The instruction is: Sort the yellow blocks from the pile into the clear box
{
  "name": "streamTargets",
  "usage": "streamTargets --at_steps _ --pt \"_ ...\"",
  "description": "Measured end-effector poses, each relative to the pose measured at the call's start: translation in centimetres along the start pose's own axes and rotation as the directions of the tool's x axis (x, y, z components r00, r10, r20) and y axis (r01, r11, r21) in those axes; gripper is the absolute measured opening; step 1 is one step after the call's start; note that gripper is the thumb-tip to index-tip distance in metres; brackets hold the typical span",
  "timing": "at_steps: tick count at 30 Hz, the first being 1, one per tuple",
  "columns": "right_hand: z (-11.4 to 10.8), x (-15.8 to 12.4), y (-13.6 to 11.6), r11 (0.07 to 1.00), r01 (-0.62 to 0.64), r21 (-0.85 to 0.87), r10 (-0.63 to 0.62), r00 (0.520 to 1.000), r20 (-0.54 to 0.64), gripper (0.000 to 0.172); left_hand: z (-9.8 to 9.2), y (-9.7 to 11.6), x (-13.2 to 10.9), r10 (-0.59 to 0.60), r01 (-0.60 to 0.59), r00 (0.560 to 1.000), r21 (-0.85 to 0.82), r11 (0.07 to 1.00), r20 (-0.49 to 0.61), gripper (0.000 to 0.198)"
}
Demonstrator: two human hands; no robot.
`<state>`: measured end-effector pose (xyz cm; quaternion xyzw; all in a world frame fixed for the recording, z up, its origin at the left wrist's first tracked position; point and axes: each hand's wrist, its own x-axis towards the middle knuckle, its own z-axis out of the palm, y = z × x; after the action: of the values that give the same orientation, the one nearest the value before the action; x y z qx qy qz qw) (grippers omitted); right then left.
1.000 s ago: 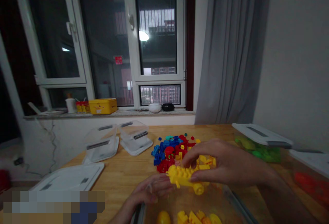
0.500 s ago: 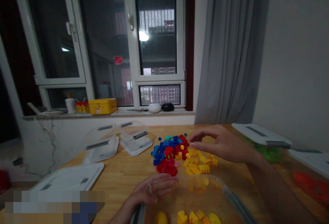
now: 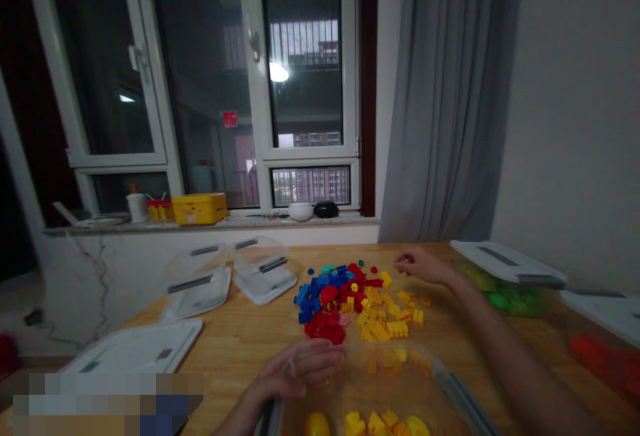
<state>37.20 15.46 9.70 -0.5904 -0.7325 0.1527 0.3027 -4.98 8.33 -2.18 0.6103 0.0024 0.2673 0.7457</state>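
My left hand [image 3: 313, 369] is at the far left corner of a clear plastic box [image 3: 425, 356], its fingers lying along the far wall and its thumb near the corner. Inside the box are several yellow toy bricks [image 3: 377, 423] and a yellow rounded piece [image 3: 317, 424]. My right hand [image 3: 420, 265] is over the table, right of the brick pile, with its fingers curled together; what they hold, if anything, is hidden. Beyond the box, yellow bricks [image 3: 383, 326], red bricks [image 3: 324, 327] and blue bricks [image 3: 311, 293] lie heaped. A round red piece [image 3: 330, 297] sits among them.
Two clear boxes [image 3: 195, 266] [image 3: 260, 256] stand on white lids at the back left. Another white lid [image 3: 135, 346] lies nearer. On the right are a lidded box of green pieces [image 3: 510, 296] and a box with orange-red pieces [image 3: 600, 359].
My right hand has moved right and slightly away from the pile, and its fingers went from stretched to curled. Red and yellow pieces it covered now show. My left hand stays put.
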Motion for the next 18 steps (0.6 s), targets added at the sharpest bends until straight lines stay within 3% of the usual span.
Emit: streamTargets --at_steps 4,7,14,18 --pt "0.9 0.2 4.8 0.972 -0.188 -0.14 0.193 0.981 0.025 0.009 -0.2 -0.3 0.1 -0.01 0.009 1.0 -0.02 1.0 -0.016 0.073" --pt "1.3 -0.2 7.1 0.931 -0.284 -0.229 0.302 0.952 0.048 0.01 -0.8 -0.7 -0.2 -0.013 0.013 1.0 -0.019 1.0 0.0 0.071" --pt "2.0 -1.1 8.8 0.885 -0.369 -0.284 0.41 0.906 0.102 0.018 -0.7 -0.4 -0.5 0.005 -0.006 0.999 0.022 1.0 0.033 0.079" --pt "2.2 -1.3 8.8 0.899 -0.342 -0.272 0.384 0.916 0.119 0.007 -0.5 -0.4 -0.3 0.014 -0.014 1.0 0.005 1.0 0.026 0.076"
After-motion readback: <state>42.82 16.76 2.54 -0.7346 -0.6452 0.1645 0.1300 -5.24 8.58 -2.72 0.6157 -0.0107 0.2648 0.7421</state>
